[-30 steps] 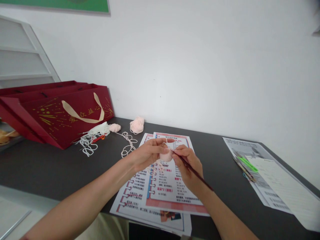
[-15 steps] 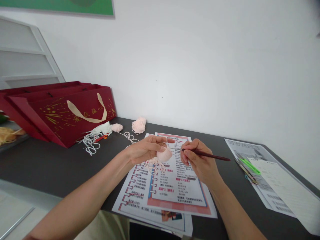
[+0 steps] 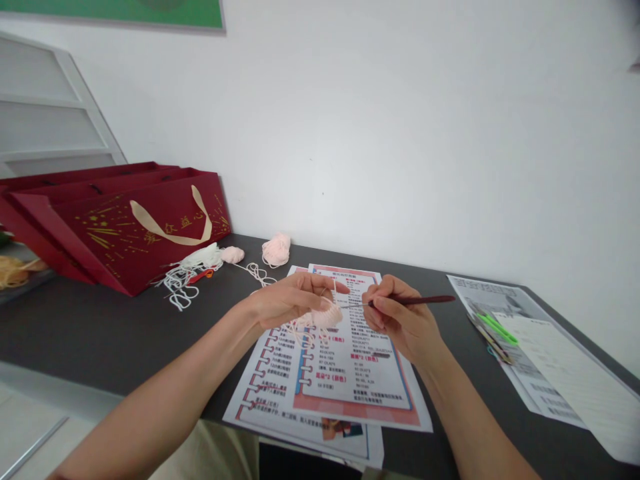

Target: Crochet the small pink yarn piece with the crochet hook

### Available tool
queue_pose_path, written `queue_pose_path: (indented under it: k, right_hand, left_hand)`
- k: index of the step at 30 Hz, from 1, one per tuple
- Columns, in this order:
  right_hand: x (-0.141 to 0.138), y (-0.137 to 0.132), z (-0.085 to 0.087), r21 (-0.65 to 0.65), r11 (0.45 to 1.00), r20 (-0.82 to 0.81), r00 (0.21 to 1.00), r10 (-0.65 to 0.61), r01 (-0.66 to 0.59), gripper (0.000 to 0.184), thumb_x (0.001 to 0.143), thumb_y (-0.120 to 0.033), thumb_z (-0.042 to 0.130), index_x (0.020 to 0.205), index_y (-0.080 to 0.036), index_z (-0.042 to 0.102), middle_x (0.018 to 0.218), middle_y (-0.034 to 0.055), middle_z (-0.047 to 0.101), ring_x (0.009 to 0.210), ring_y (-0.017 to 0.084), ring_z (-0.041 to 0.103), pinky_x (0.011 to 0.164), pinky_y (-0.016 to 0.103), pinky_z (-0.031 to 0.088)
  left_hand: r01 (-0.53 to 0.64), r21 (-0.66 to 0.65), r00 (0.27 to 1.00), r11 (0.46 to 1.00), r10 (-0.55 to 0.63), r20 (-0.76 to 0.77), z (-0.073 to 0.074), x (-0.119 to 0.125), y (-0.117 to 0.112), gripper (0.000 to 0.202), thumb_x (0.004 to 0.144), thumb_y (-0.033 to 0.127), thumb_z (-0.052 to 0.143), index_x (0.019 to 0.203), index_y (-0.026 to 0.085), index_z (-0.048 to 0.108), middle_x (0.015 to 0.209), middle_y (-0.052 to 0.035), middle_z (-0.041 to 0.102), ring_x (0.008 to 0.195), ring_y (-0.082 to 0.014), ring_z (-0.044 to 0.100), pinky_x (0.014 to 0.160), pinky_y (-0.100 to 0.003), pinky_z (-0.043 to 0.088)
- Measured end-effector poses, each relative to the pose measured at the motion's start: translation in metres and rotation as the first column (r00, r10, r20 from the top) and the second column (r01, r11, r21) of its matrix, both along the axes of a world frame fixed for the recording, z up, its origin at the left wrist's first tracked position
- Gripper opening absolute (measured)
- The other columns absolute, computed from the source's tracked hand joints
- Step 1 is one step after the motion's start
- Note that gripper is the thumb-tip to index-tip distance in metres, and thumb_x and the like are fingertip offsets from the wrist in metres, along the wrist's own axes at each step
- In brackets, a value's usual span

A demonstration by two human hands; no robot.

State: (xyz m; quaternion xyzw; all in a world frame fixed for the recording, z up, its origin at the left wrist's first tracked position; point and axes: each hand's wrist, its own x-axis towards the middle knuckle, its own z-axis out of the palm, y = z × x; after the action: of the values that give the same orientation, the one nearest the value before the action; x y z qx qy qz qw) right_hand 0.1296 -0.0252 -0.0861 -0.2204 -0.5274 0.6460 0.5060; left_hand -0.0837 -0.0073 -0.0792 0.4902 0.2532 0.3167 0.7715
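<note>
My left hand (image 3: 295,297) pinches a small pale pink crochet piece (image 3: 327,315), with a strand of yarn running up to the outstretched index finger. Loose pink yarn ends dangle below the piece. In my right hand (image 3: 397,313) is a crochet hook (image 3: 425,300) with a dark brown handle, gripped like a pen. Its thin metal shaft points left and reaches the edge of the crochet piece; the tip itself is too small to make out. Beneath both hands lie printed pattern sheets (image 3: 360,390).
Red gift bags (image 3: 115,233) stand at the left by the wall. Near them are white yarn (image 3: 183,277), a small pink piece (image 3: 233,255) and a pink yarn ball (image 3: 276,250). More papers (image 3: 555,373) lie on the right, with a bright green tool (image 3: 497,328) on them.
The hook's handle end has tipped up, so its shaft now slopes slightly down toward the piece. The crochet piece has turned and lowered a little in my left fingers.
</note>
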Motion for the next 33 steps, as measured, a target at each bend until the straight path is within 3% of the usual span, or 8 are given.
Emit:
queue_pose_path:
  k: [3, 6, 12, 20, 23, 27, 30, 33]
  right_hand:
    - [-0.004, -0.001, 0.0, -0.056, 0.998, -0.033, 0.999, -0.017, 0.015, 0.018, 0.078, -0.025, 0.065, 0.068, -0.02, 0.051, 0.05, -0.0056, 0.049, 0.043, 0.008, 0.036, 0.042, 0.022, 0.023]
    - [-0.004, -0.001, -0.001, -0.021, 0.999, -0.016, 0.999, -0.048, 0.048, 0.016, 0.078, -0.023, 0.064, 0.068, -0.02, 0.051, 0.051, -0.0053, 0.051, 0.043, 0.008, 0.037, 0.042, 0.022, 0.024]
    - [0.001, 0.0, -0.008, 0.142, 0.981, 0.094, 0.985, -0.146, 0.132, 0.017, 0.081, -0.025, 0.064, 0.069, -0.02, 0.052, 0.053, -0.0051, 0.05, 0.043, 0.008, 0.038, 0.043, 0.023, 0.024]
    - [0.0, -0.005, -0.014, 0.388, 0.89, 0.255, 0.9, -0.355, 0.241, 0.017, 0.087, -0.024, 0.056, 0.071, -0.021, 0.05, 0.058, -0.0043, 0.046, 0.049, 0.01, 0.04, 0.047, 0.026, 0.028]
    - [-0.002, -0.009, -0.017, 0.507, 0.817, 0.325, 0.817, -0.475, 0.273, 0.016, 0.088, -0.022, 0.053, 0.073, -0.022, 0.049, 0.061, -0.0039, 0.047, 0.05, 0.01, 0.04, 0.048, 0.026, 0.03]
    - [-0.011, -0.014, -0.025, 0.715, 0.656, 0.349, 0.691, -0.633, 0.241, 0.013, 0.087, -0.014, 0.052, 0.078, -0.023, 0.048, 0.068, -0.0023, 0.053, 0.055, 0.011, 0.045, 0.052, 0.026, 0.035]
    - [-0.016, -0.011, -0.032, 0.821, 0.55, 0.307, 0.693, -0.653, 0.154, 0.016, 0.086, -0.008, 0.051, 0.086, -0.024, 0.047, 0.075, -0.0002, 0.054, 0.064, 0.013, 0.052, 0.059, 0.026, 0.041]
    - [-0.016, -0.005, -0.038, 0.897, 0.44, 0.279, 0.713, -0.643, 0.046, 0.021, 0.085, -0.003, 0.049, 0.092, -0.023, 0.047, 0.081, 0.0027, 0.054, 0.071, 0.015, 0.052, 0.062, 0.028, 0.044]
  left_hand:
    - [-0.107, 0.158, 0.994, 0.982, 0.112, -0.019, 0.001, 0.005, -0.004, 0.033, 0.071, 0.013, 0.07, 0.104, 0.016, 0.065, 0.072, 0.0009, 0.061, 0.062, -0.0084, 0.053, 0.062, -0.023, 0.04]
    - [-0.134, 0.25, 0.989, 0.959, 0.147, -0.034, 0.001, 0.01, -0.007, 0.034, 0.073, 0.015, 0.069, 0.106, 0.017, 0.062, 0.072, 0.0015, 0.06, 0.063, -0.0091, 0.053, 0.062, -0.024, 0.04]
    - [-0.167, 0.321, 0.976, 0.932, 0.203, -0.08, 0.003, 0.014, -0.011, 0.028, 0.074, 0.016, 0.068, 0.102, 0.015, 0.062, 0.069, 0.0031, 0.058, 0.06, -0.0081, 0.051, 0.059, -0.024, 0.037]
    - [-0.285, 0.45, 0.905, 0.846, 0.393, -0.164, 0.0, 0.018, -0.011, 0.04, 0.073, 0.023, 0.07, 0.111, 0.016, 0.06, 0.077, -0.0005, 0.063, 0.072, -0.0128, 0.058, 0.068, -0.028, 0.043]
    - [-0.32, 0.566, 0.847, 0.76, 0.497, -0.187, -0.005, 0.02, -0.011, 0.032, 0.075, 0.022, 0.067, 0.106, 0.016, 0.063, 0.079, -0.0016, 0.065, 0.08, -0.0156, 0.061, 0.077, -0.031, 0.044]
    - [-0.334, 0.67, 0.77, 0.663, 0.602, -0.212, -0.009, 0.025, -0.014, 0.03, 0.078, 0.021, 0.064, 0.107, 0.018, 0.065, 0.078, -0.0013, 0.067, 0.086, -0.0177, 0.062, 0.084, -0.032, 0.043]
    - [-0.352, 0.614, 0.791, 0.706, 0.575, -0.208, -0.011, 0.029, -0.016, 0.035, 0.076, 0.023, 0.067, 0.111, 0.018, 0.064, 0.075, -0.001, 0.066, 0.085, -0.0183, 0.062, 0.082, -0.032, 0.042]
    - [-0.365, 0.387, 0.881, 0.847, 0.449, -0.151, -0.012, 0.031, -0.015, 0.04, 0.071, 0.023, 0.073, 0.11, 0.017, 0.064, 0.067, 0.0027, 0.061, 0.068, -0.0132, 0.058, 0.072, -0.028, 0.041]
